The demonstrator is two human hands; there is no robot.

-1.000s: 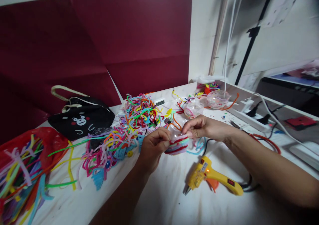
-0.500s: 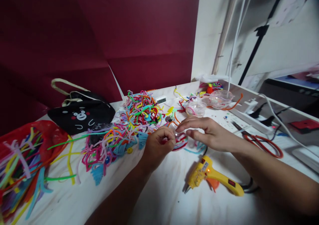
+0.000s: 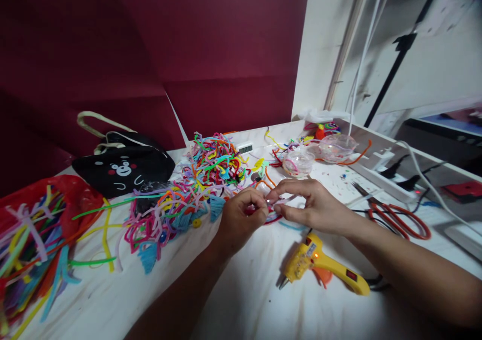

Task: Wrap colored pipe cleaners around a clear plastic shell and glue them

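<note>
Hiding most of the striped piece (image 3: 271,219), the two hands meet over the table (image 3: 241,290); whatever small thing lies between their fingertips is too blurred to name. The left hand (image 3: 241,219) is closed in a pinch, its grip hidden. The right hand (image 3: 318,207) is partly open, thumb and forefinger apart. A second ago more stripes showed — now the fingers cover them. Two clear bowls (image 3: 298,163) sit behind, one glue gun (image 3: 320,267) and one pair of scissors (image 3: 395,217) nearby.
</note>
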